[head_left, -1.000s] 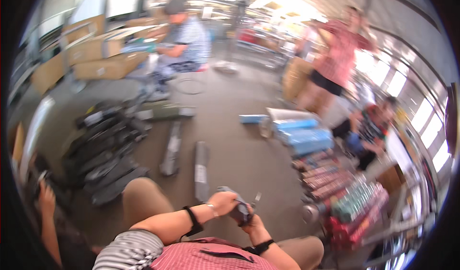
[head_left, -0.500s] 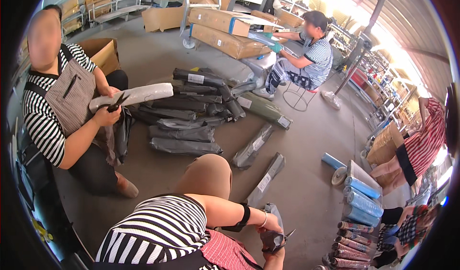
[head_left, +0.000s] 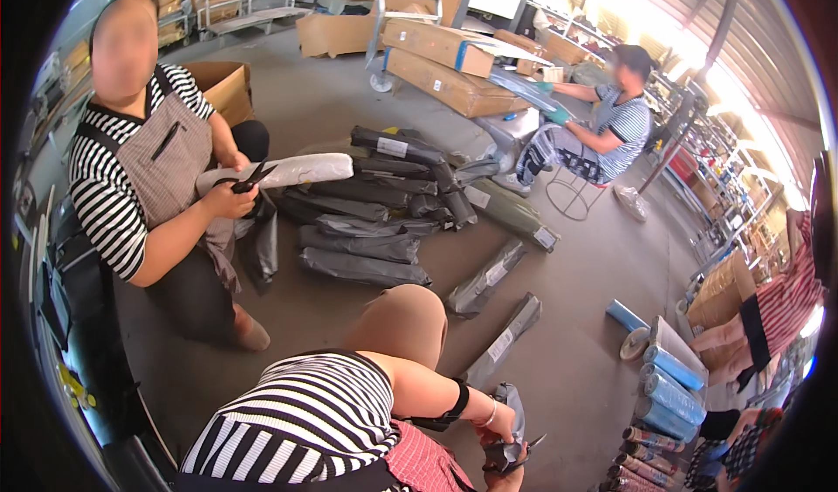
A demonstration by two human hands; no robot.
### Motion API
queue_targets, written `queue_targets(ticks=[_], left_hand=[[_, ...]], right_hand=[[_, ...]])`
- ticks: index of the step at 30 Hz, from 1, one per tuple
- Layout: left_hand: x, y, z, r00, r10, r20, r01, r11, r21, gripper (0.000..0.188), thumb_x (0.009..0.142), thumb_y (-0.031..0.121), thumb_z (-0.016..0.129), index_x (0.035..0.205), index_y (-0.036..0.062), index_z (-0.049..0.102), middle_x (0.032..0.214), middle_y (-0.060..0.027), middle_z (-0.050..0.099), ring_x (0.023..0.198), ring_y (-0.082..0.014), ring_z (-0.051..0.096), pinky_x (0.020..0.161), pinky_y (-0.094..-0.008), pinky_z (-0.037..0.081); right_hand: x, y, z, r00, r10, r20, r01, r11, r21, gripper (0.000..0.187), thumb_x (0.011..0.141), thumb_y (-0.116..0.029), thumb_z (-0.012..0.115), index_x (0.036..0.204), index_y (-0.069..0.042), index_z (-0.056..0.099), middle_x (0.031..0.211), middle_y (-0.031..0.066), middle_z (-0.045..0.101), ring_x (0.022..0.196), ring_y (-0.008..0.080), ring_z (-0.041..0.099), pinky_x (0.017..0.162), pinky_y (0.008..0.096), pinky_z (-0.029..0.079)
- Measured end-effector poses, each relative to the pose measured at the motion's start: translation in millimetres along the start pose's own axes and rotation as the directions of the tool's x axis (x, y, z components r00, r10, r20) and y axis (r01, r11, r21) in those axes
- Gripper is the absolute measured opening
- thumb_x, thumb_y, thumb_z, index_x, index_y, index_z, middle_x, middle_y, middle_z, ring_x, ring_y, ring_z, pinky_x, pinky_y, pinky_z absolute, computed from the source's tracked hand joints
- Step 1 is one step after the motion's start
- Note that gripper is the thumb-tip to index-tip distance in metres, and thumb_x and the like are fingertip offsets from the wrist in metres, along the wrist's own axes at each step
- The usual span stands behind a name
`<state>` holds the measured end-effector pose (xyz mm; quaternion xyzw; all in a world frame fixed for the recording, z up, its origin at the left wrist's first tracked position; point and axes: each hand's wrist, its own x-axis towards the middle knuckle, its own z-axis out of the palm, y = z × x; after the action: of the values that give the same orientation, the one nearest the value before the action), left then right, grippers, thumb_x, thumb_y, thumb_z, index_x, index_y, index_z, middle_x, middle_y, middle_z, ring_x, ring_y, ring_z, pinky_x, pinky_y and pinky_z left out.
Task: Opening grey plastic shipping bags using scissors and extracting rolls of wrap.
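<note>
In front of my raised knee, near the lower edge, both hands work at a dark grey plastic bag point(head_left: 512, 398). My left hand point(head_left: 499, 420), with a bracelet at the wrist, is closed on the bag's gathered plastic. Just below it, my right hand point(head_left: 507, 476) is closed round scissors point(head_left: 534, 444), whose pointed metal tip sticks out past the bag. The fingers of this hand are partly hidden by the plastic. A grey wrapped package with a white label point(head_left: 502, 345) lies on the floor just beyond my hands.
Several dark wrapped packages point(head_left: 367, 265) are piled ahead. At left a seated person holds a white roll point(head_left: 305, 169) and black scissors point(head_left: 251, 180). Another person sits on a stool point(head_left: 576, 193) by stacked cartons point(head_left: 454, 82). Blue rolls point(head_left: 668, 396) stand at right.
The whole view has shifted, so the scene sits farther right. My hands stay together on the grey bag, and the scissors tip remains beside it. The person at left has spread their scissors' blades.
</note>
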<state>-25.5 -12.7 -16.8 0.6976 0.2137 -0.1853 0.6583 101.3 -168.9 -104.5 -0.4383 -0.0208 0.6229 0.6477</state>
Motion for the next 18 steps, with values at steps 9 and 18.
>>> queue_targets(ticks=[9, 18], left_hand=[[8, 3, 2, 0.903, 0.421, -0.087, -0.428, 0.9, -0.079, 0.022, 0.086, 0.016, 0.057, 0.075, -0.0036, 0.058, 0.055, -0.0109, 0.059, 0.045, -0.0213, 0.061, 0.044, -0.0338, 0.05], [21, -14, 5, 0.928, 0.26, -0.268, -0.247, 0.966, 0.079, 0.02, 0.083, 0.015, 0.059, 0.084, -0.0044, 0.064, 0.063, -0.0141, 0.064, 0.053, -0.0236, 0.066, 0.047, -0.0356, 0.054]], right_hand=[[15, -6, 24, 0.999, 0.008, 0.04, -0.005, 0.997, -0.072, 0.042, 0.093, -0.048, 0.049, 0.114, -0.012, 0.056, 0.103, 0.0022, 0.064, 0.093, 0.0178, 0.063, 0.071, 0.0297, 0.05], [10, 0, 21, 0.999, 0.04, 0.036, -0.036, 0.993, -0.108, 0.043, 0.093, -0.049, 0.049, 0.115, -0.012, 0.056, 0.103, 0.0021, 0.064, 0.093, 0.0182, 0.063, 0.071, 0.0295, 0.05]])
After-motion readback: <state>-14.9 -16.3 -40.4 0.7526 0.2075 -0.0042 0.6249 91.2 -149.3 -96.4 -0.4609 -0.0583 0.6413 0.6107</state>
